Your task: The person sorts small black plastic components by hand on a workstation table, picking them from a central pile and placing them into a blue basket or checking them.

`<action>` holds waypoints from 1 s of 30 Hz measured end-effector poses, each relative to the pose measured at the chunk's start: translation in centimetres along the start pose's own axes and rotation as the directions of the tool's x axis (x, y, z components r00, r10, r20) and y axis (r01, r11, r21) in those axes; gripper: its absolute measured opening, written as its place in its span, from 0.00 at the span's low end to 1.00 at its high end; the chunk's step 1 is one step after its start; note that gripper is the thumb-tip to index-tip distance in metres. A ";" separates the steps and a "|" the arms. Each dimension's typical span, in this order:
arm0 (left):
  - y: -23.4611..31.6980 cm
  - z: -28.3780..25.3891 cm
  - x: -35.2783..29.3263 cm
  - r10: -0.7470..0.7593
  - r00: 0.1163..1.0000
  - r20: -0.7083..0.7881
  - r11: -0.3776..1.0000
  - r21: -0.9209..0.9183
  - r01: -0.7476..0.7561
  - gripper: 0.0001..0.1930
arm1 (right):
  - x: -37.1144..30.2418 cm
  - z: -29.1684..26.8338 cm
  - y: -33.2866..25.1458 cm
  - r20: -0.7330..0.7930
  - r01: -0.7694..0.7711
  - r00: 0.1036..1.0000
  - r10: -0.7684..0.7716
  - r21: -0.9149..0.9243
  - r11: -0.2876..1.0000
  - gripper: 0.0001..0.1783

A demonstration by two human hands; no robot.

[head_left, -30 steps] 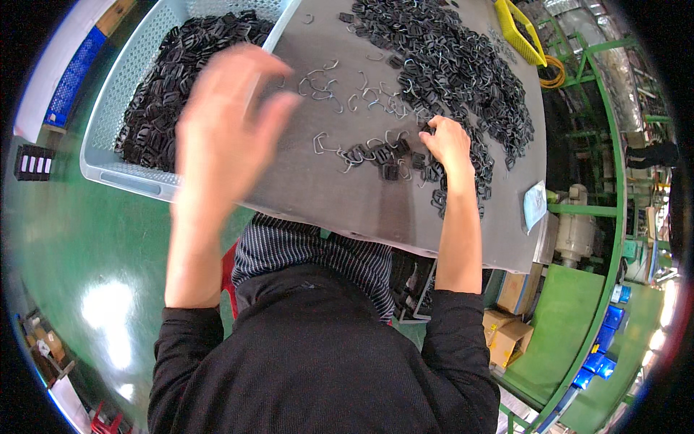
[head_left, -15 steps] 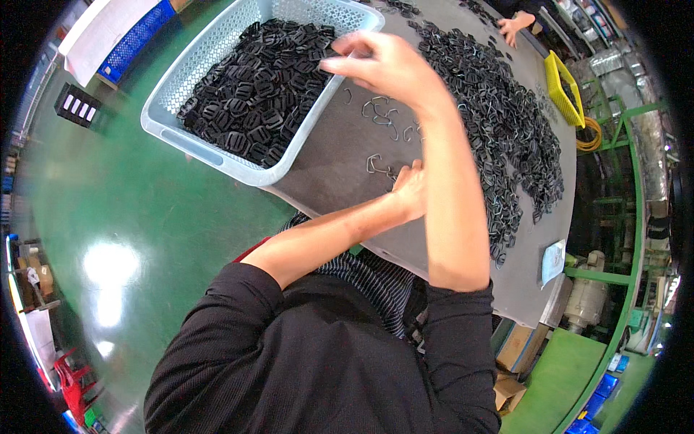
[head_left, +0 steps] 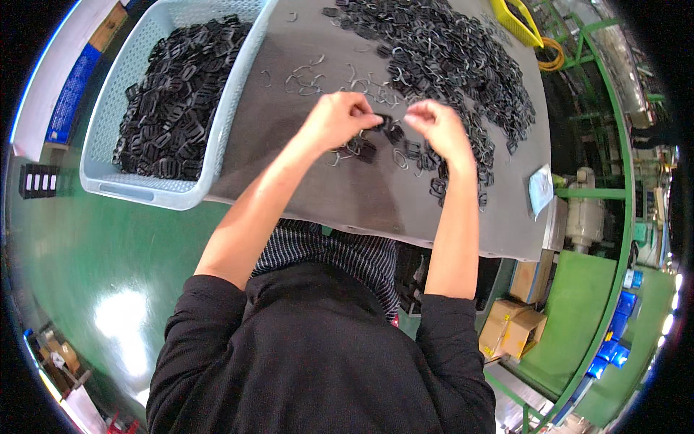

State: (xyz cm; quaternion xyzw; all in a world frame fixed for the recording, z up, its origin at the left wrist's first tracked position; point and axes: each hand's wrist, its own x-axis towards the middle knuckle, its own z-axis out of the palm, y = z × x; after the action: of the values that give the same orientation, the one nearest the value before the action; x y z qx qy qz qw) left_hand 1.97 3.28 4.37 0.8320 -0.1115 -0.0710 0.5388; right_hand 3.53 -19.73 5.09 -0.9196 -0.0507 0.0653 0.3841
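My left hand (head_left: pixel 336 123) pinches a black plastic buckle (head_left: pixel 384 121) between thumb and fingers, low over the grey table (head_left: pixel 311 192). Close by on the right is my right hand (head_left: pixel 442 134), its fingertips closed together and slightly blurred; what they hold, if anything, I cannot make out. Bent wire hooks (head_left: pixel 307 81) lie loose just beyond my hands. Below and between the hands are a few more black buckles (head_left: pixel 361 150), some with wire pieces among them. A large heap of black buckles with wire hooks (head_left: pixel 463 65) spreads beyond and right of my right hand.
On the left stands a light blue plastic basket (head_left: pixel 210 163) filled with black buckles. A yellow basket (head_left: pixel 519 23) sits at the far right edge of the table. A pale blue packet (head_left: pixel 540 189) rests near the right edge. Cardboard boxes (head_left: pixel 512 327) lie below, right.
My right hand has come back from the blue basket to the near side of the heap. My left hand has lifted and now pinches a buckle. The view has shifted.
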 end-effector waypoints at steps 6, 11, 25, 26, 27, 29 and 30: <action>-2.0 -2.7 0.8 -0.095 0.970 0.226 0.810 -0.549 0.207 0.12 | -1.7 4.5 -1.5 -0.084 -0.131 0.991 0.107 -0.392 0.911 0.24; -1.2 -4.4 -0.6 -0.050 0.953 0.299 0.452 -0.844 0.288 0.09 | -1.3 2.3 0.9 -0.005 -0.051 0.998 0.055 0.300 0.953 0.17; 0.3 1.9 -1.2 0.004 0.973 0.233 0.856 0.501 -0.124 0.18 | -3.0 0.8 1.9 0.070 -0.132 0.984 0.161 -0.304 0.944 0.22; 0.4 1.5 -1.0 0.006 0.967 0.253 0.880 0.459 -0.126 0.17 | -2.8 0.9 2.1 0.088 -0.115 0.986 0.142 -0.255 0.960 0.19; 0.6 0.7 -0.9 -0.028 0.958 0.284 0.947 0.314 -0.065 0.16 | -3.0 0.5 2.3 0.138 -0.163 0.978 0.153 0.059 0.985 0.18; 1.0 -2.0 -1.3 -0.094 0.935 0.342 0.995 0.014 0.095 0.14 | -3.9 -0.3 2.6 0.256 -0.253 0.960 0.111 0.629 0.735 0.14; 0.0 -3.5 -1.7 -0.078 0.929 0.363 0.969 -0.192 0.156 0.13 | -4.6 -0.1 2.2 0.235 -0.205 0.972 0.020 0.801 0.562 0.08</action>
State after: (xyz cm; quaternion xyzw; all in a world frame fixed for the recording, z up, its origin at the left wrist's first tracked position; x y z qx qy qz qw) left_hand 1.14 6.79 5.80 0.7471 -0.1478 -0.2629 0.5924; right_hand -0.89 -22.00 4.00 -0.6262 0.0063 0.1973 0.7542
